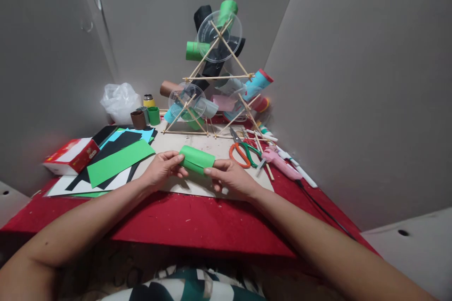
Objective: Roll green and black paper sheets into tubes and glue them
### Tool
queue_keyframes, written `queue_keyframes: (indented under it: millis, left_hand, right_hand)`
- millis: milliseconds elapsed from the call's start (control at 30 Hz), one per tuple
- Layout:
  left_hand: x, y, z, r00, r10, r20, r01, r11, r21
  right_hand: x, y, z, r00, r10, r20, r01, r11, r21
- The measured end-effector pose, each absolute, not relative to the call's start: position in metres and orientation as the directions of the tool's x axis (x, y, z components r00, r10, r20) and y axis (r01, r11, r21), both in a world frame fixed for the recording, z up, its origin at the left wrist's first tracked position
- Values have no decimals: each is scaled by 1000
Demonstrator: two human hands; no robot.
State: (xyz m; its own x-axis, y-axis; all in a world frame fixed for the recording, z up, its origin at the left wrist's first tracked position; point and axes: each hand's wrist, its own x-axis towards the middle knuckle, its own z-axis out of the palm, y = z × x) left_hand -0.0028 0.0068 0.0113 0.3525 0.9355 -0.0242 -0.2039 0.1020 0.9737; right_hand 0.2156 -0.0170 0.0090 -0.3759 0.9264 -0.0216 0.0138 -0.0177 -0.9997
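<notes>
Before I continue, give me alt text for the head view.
The person's left hand and right hand hold a green paper tube above a beige board on red cloth. Coloured sheets lie left, scissors and a pink glue gun right; behind stand stick frames bearing clear discs and coloured tubes.

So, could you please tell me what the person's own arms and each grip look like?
The left grip and right grip are human hands without gloves; no watch or bracelet shows. The left arm and right arm show no sleeves. A small spot marks the left arm. Clothing at the lap is patterned white, dark green and black.
</notes>
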Motion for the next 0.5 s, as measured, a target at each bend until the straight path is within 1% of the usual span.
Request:
queue_keyframes:
  millis: [133,267,300,367,400,433,467,500]
  left_hand:
    - [-8,11,17,317,949,-6,-205,75,976]
    - [-13,12,26,311,950,26,-153,23,988]
    - [-14,10,28,315,948,47,-106,-14,994]
    - [-13,4,33,327,937,127,63,-156,986]
    - [-13,1,35,342,921,188,173,-258,951]
    - [-11,-3,36,372,893,253,282,-369,886]
    - [-10,-8,37,416,854,312,373,-473,798]
    - [-8,-12,37,465,811,354,437,-558,705]
  right_hand:
    - [219,-15,12,-290,955,57,4,61,-998]
    - [227,-9,17,-112,969,218,-1,219,-976]
    - [228,-10,19,-66,963,260,6,261,-965]
    - [230,-13,24,4,946,325,28,325,-945]
    - [230,-17,27,19,935,354,50,353,-934]
    - [230,-20,29,10,917,399,89,396,-914]
    - [228,-25,30,-27,885,464,142,463,-875]
    - [226,-28,30,-95,833,544,197,552,-810]
